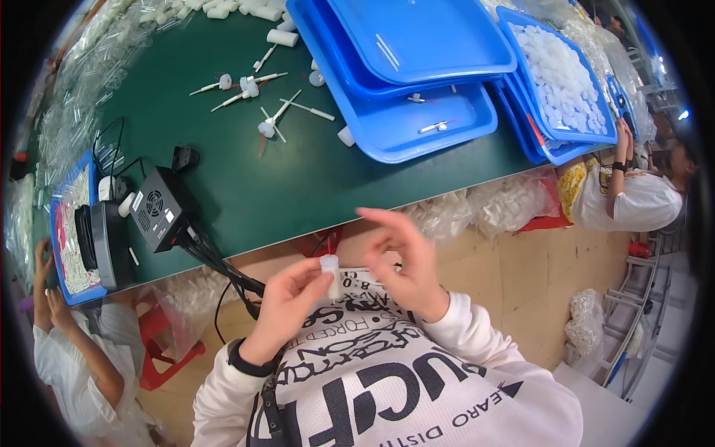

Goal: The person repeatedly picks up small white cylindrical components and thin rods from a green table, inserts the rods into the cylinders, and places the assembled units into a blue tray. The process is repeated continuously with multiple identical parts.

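My left hand [294,294] pinches a small white plastic cylinder [333,281] upright between thumb and fingers, close to my body. A thin red strand shows at the cylinder's top. Just to its right, my right hand [410,264] is raised with the index finger stretched out and the fingers apart; nothing shows in it. Both hands are in front of the table's near edge. Farther off on the green table [246,201] lie several thin white sticks with round white caps and red wires, one such piece [267,127] among them.
Stacked blue trays [417,141] stand at the back, beside a tray of translucent white discs [558,82]. A black fan-cooled box [160,208] with cables sits at left, near a blue tray of white strips [74,276]. Other people work at both sides.
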Demonstrator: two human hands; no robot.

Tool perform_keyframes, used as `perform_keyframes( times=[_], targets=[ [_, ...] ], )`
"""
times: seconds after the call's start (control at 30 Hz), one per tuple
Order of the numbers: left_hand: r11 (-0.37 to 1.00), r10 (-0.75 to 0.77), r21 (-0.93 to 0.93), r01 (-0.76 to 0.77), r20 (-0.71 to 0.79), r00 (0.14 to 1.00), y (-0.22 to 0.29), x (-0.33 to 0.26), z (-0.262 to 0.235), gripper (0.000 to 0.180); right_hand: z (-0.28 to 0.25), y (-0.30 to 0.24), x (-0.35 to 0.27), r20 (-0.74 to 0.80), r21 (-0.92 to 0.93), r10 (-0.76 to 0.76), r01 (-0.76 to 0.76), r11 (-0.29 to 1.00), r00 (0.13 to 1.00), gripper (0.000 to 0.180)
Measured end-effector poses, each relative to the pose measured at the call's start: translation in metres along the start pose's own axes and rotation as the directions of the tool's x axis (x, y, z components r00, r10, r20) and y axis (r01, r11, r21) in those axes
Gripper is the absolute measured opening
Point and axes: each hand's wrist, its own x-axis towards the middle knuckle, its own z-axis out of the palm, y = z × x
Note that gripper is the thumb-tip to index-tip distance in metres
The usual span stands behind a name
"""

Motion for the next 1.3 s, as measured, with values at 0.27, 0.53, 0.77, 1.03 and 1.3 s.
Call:
perform_keyframes(
  times=[0.27, 0.53, 0.77, 1.03, 1.3],
  targets=[
    [0.987, -0.026, -0.156, 0.022, -0.021, 0.999, -0.013, 0.021, -0.006, 0.03, 0.019, 0.031, -0.02, 0.279, 0.012, 0.506, -0.53, 0.848, 0.816, 0.04],
    [0.974, -0.06, -0.218, 0.058, -0.003, 0.998, -0.003, 0.024, -0.007, 0.032, 0.041, 0.029, -0.016, 0.343, 0.13, 0.569, -0.637, 0.76, 0.748, 0.044],
    [0.923, -0.131, -0.355, 0.145, 0.064, 0.989, -0.013, 0.027, -0.012, 0.033, 0.044, 0.023, -0.014, 0.221, 0.015, 0.508, -0.524, 0.852, 0.832, 0.04],
    [0.913, -0.104, -0.386, 0.128, 0.083, 0.991, -0.018, 0.032, -0.013, 0.03, 0.039, 0.022, -0.008, 0.255, -0.099, 0.47, -0.461, 0.882, 0.845, 0.036],
    [0.905, -0.197, -0.391, 0.169, -0.033, 0.98, -0.005, 0.027, -0.007, 0.025, 0.053, 0.028, -0.013, 0.281, 0.194, 0.468, -0.527, 0.827, 0.838, 0.038]
  ],
)
